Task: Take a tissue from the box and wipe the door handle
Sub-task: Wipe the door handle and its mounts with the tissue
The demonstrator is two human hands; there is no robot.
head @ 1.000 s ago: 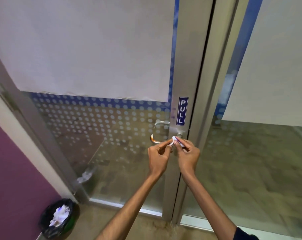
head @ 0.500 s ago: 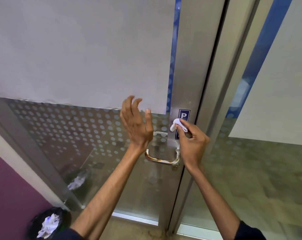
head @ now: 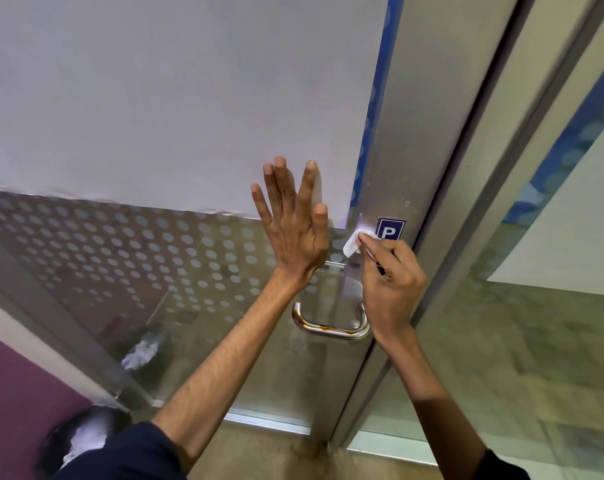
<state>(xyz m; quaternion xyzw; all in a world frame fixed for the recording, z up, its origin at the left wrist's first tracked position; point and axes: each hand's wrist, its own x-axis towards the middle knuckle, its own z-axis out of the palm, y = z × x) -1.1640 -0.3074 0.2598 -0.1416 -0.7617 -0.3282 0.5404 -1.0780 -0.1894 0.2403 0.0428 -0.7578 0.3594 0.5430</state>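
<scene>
A curved metal door handle with rusty stains sticks out from the glass door's metal frame. My right hand is above the handle's right end and pinches a small folded white tissue against the frame, just left of the blue sign. My left hand lies flat on the glass with its fingers spread, holding nothing. Its wrist covers part of the handle's upper bar. No tissue box is in view.
A blue PULL sign, partly covered by my fingers, is stuck on the metal door frame. A black bin with crumpled paper stands at the lower left by a purple wall. A fixed glass panel is on the right.
I have come closer to the door. My left hand let go of the tissue, rose and pressed flat on the glass. My right hand carried the tissue up from the handle base to beside the sign.
</scene>
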